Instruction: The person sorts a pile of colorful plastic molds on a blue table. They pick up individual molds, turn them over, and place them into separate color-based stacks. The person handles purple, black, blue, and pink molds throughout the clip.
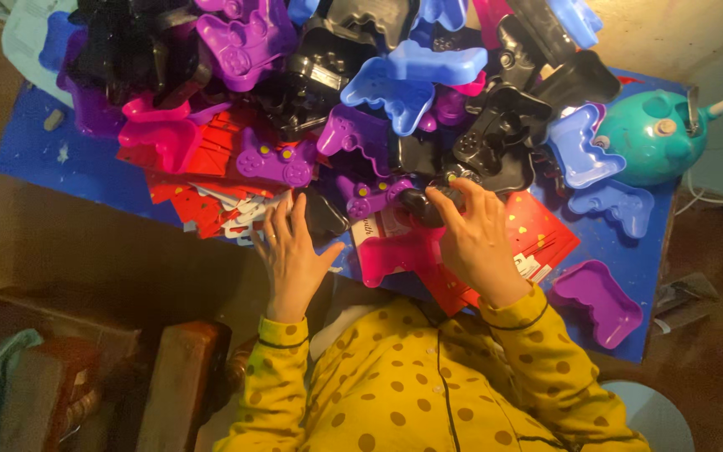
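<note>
Right hand (477, 238) clamped on black controller (423, 205), mostly hidden beneath fingers. Left hand (292, 251) beside it, spread flat on red cards (211, 205), grasping nothing.

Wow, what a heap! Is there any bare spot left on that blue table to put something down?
Yes, a few. The blue table is bare at its left end, beside the red cards. A smaller patch lies at the right, between the purple tray and the light blue tray. The middle and back are crowded with stacked plastic shells, where both hands work.
</note>
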The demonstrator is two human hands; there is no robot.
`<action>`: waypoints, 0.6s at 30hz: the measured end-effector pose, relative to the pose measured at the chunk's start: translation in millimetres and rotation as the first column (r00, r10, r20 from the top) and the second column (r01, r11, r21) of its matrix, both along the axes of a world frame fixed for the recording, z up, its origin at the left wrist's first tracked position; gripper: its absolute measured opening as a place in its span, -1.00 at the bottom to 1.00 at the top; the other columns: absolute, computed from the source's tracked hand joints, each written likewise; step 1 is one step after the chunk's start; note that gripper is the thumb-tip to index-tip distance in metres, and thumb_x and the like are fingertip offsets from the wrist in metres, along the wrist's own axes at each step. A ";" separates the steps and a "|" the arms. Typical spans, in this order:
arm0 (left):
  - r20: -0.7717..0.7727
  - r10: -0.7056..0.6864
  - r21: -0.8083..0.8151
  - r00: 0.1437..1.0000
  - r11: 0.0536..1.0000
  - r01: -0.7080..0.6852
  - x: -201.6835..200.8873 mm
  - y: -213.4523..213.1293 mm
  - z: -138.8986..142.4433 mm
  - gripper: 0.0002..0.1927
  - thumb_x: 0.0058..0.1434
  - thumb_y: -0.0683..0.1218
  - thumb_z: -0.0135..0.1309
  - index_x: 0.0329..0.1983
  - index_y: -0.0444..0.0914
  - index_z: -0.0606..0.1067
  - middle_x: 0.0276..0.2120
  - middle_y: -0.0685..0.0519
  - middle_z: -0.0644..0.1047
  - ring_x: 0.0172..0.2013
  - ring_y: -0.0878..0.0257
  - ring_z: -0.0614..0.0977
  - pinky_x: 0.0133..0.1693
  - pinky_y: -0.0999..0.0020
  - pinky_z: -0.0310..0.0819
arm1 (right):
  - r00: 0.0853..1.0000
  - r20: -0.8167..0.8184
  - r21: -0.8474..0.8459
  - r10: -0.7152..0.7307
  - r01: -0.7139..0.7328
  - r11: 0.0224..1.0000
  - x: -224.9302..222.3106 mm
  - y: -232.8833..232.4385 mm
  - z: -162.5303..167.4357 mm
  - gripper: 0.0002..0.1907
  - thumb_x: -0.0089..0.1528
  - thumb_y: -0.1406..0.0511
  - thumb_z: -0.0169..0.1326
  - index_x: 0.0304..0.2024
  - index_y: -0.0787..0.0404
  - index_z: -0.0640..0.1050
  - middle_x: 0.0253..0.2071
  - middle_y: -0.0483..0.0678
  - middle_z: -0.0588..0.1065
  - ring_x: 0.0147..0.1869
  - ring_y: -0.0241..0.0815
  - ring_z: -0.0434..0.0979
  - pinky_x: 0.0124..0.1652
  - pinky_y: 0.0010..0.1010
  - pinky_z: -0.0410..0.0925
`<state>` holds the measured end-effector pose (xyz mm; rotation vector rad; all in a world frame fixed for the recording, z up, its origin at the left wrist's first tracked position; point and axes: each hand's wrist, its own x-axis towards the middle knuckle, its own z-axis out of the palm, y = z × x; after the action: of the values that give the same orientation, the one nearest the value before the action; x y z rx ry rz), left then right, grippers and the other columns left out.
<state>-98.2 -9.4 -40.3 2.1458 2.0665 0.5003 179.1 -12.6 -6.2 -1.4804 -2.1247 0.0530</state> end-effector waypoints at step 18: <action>0.251 -0.392 0.264 0.885 0.908 0.327 72.1 16.5 29.5 0.03 -0.02 0.20 0.44 0.43 -0.23 0.22 0.37 -0.20 0.22 0.40 -0.21 0.17 0.34 -0.26 0.01 | 0.999 -0.044 0.029 -0.032 0.033 0.999 15.9 12.6 -9.1 -0.47 0.07 0.36 0.26 0.11 0.07 0.52 0.23 -0.02 0.38 0.28 0.11 0.35 0.17 -0.06 0.24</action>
<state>-26.1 7.1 -10.8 2.3221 1.4647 0.9633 195.0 0.1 -15.3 -1.4829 -2.0578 0.0409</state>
